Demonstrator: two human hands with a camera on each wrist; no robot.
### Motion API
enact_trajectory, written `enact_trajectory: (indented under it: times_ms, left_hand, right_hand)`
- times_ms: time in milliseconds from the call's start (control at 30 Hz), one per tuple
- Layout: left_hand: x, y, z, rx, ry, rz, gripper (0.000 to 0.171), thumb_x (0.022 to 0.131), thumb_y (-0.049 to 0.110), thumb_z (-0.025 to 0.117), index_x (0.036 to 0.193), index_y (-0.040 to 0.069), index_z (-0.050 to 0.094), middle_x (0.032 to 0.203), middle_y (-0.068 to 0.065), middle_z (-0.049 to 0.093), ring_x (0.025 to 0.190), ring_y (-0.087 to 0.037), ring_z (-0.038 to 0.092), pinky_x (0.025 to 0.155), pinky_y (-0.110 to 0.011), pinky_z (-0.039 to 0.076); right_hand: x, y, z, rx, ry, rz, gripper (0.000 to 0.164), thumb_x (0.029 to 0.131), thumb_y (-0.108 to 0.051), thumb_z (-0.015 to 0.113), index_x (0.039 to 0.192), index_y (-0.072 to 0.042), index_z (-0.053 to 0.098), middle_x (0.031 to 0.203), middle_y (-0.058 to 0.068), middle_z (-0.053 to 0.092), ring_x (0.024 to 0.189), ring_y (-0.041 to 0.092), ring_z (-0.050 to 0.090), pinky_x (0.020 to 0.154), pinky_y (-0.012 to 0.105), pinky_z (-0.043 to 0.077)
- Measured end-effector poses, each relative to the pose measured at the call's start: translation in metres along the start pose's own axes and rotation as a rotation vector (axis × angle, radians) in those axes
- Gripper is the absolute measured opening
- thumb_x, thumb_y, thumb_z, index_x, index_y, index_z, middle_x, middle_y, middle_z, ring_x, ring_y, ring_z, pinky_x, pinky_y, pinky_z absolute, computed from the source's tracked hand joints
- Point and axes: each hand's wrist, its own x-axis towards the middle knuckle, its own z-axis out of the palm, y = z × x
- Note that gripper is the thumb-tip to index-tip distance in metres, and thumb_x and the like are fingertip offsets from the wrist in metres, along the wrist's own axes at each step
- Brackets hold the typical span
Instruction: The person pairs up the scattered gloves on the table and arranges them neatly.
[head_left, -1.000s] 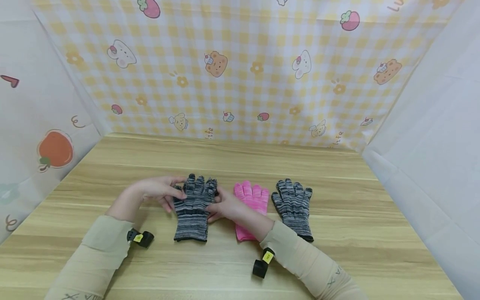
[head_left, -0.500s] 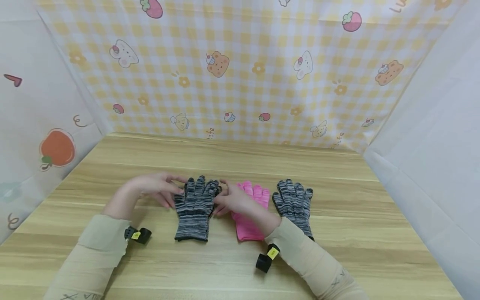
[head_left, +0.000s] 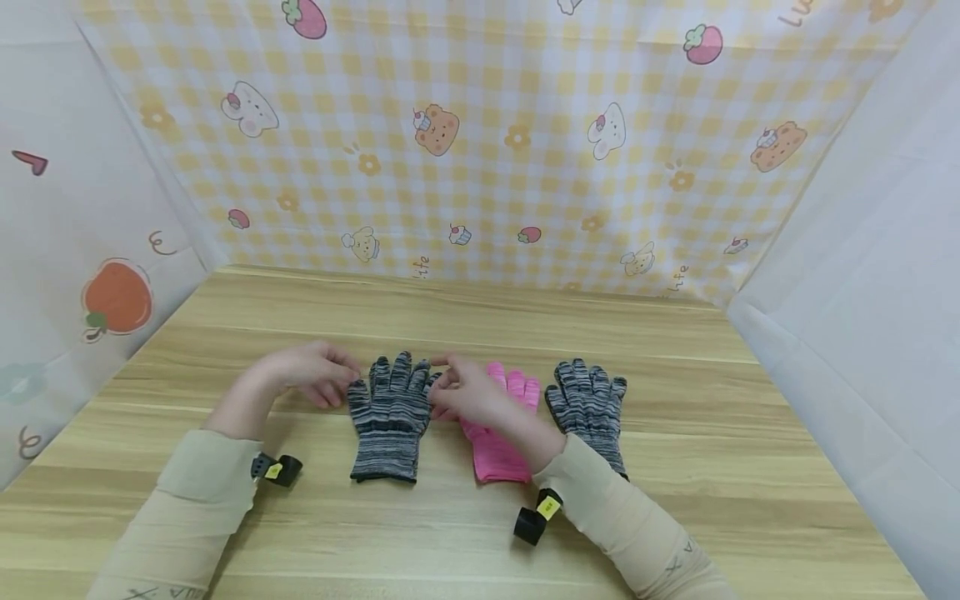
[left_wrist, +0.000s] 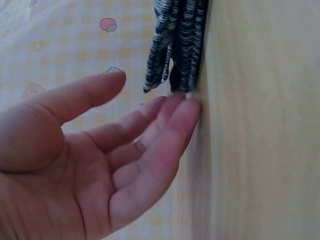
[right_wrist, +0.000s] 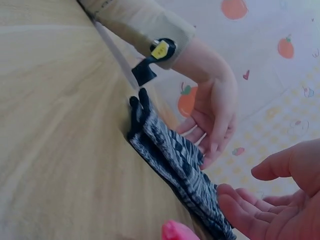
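A black-and-grey knitted glove (head_left: 386, 429) lies on the table, fingers towards the back wall; the right wrist view shows it as stacked layers. Just left of its thumb is my left hand (head_left: 315, 373), fingers loosely bent, holding nothing. In the left wrist view its fingertips (left_wrist: 187, 117) come close to the glove (left_wrist: 187, 40); contact is unclear. At the glove's right edge my right hand (head_left: 472, 393) has thumb and fingers apart, its fingertips (right_wrist: 231, 205) at or beside the knit. My right hand and forearm partly cover a pink glove (head_left: 498, 454).
Another black-and-grey glove (head_left: 588, 408) lies to the right, its cuff partly behind my right sleeve (head_left: 622, 517). A checked cloth (head_left: 480, 167) hangs along the table's back edge, with white cloth (head_left: 847, 250) on both sides. Wooden table (head_left: 420, 542) extends in front of the gloves.
Both hands have drawn outward from the black-and-grey glove they were holding at its sides. Its fingers and thumb now lie more spread in view. The other gloves have stayed put.
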Motion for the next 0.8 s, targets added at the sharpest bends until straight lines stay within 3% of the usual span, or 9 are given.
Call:
enact_trajectory:
  times_ms: [200,333,533,667,800]
  left_hand:
    - [0.002,-0.001,0.002,0.033,0.021,-0.027,0.033,0.093,0.012,0.057,0.117,-0.01,0.057,0.091,-0.013,0.062,0.077,-0.025,0.063,0.069,-0.038,0.056]
    - [0.005,-0.002,0.003,0.039,0.016,-0.03,0.027,0.091,0.01,0.059,0.112,-0.007,0.061,0.09,-0.012,0.061,0.076,-0.024,0.061,0.068,-0.037,0.055]
    - [0.008,-0.002,0.003,0.046,0.007,-0.03,0.025,0.091,0.01,0.06,0.11,-0.007,0.061,0.087,-0.009,0.061,0.075,-0.022,0.06,0.068,-0.035,0.055]
    - [0.009,-0.003,0.003,0.041,-0.001,-0.028,0.025,0.091,0.009,0.06,0.11,-0.007,0.06,0.085,-0.008,0.062,0.074,-0.021,0.06,0.068,-0.034,0.055]
    - [0.009,-0.004,0.003,0.027,-0.012,-0.02,0.027,0.091,0.01,0.061,0.111,-0.008,0.059,0.086,-0.009,0.061,0.075,-0.021,0.06,0.069,-0.035,0.055]
  right_hand:
    - [-0.008,-0.001,0.011,-0.213,-0.075,-0.112,0.035,0.089,-0.001,0.064,0.123,-0.001,0.058,0.089,0.003,0.06,0.075,0.018,0.061,0.063,0.029,0.053]
    - [-0.013,0.0,0.02,-0.369,-0.152,-0.163,0.029,0.086,-0.009,0.072,0.113,-0.004,0.063,0.082,-0.004,0.06,0.072,0.008,0.056,0.063,0.021,0.048]
    - [-0.023,-0.002,0.031,-0.549,-0.245,-0.15,0.038,0.082,-0.018,0.077,0.115,-0.009,0.061,0.069,-0.008,0.057,0.058,0.004,0.05,0.052,0.018,0.044]
    - [-0.026,-0.001,0.036,-0.615,-0.237,-0.125,0.039,0.08,-0.021,0.08,0.113,-0.012,0.061,0.066,-0.008,0.057,0.056,0.004,0.05,0.05,0.019,0.044]
    - [-0.027,0.002,0.04,-0.691,-0.226,-0.145,0.036,0.076,-0.027,0.082,0.1,-0.015,0.058,0.067,-0.009,0.054,0.059,0.004,0.048,0.053,0.017,0.042]
